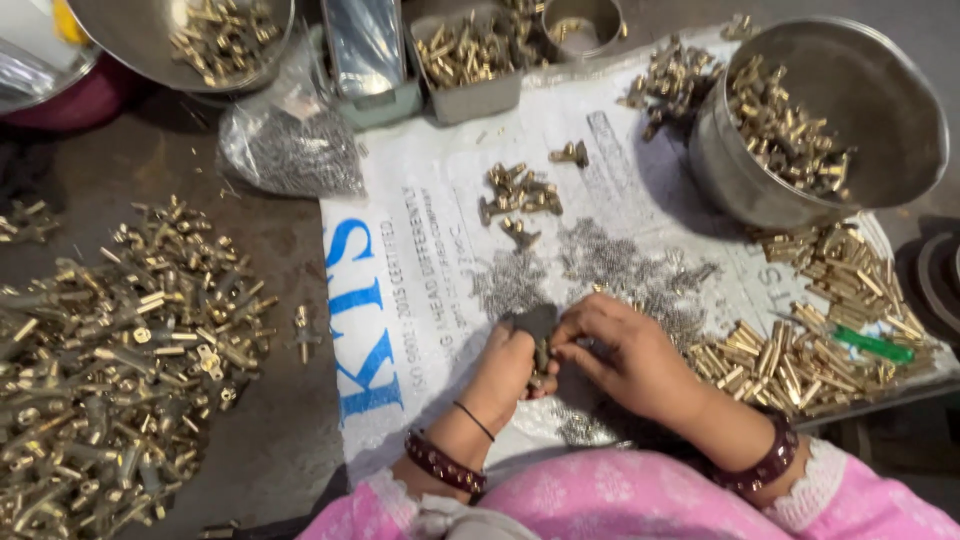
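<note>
I note my left hand (508, 368) clamped around a small brass fitting (541, 358), steadying it upright. My right hand (628, 355) pinches at its top, fingers closed, directly over the tiny loose screws (620, 262) for easy reach.

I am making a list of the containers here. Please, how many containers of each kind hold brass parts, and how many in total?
Round metal bowls with brass parts: 2, a large bowl at right and a bowl at top left.
Rectangular grey tray with brass parts: 1.
Small round metal cup with brass parts: 1.
Total: 4.
</note>
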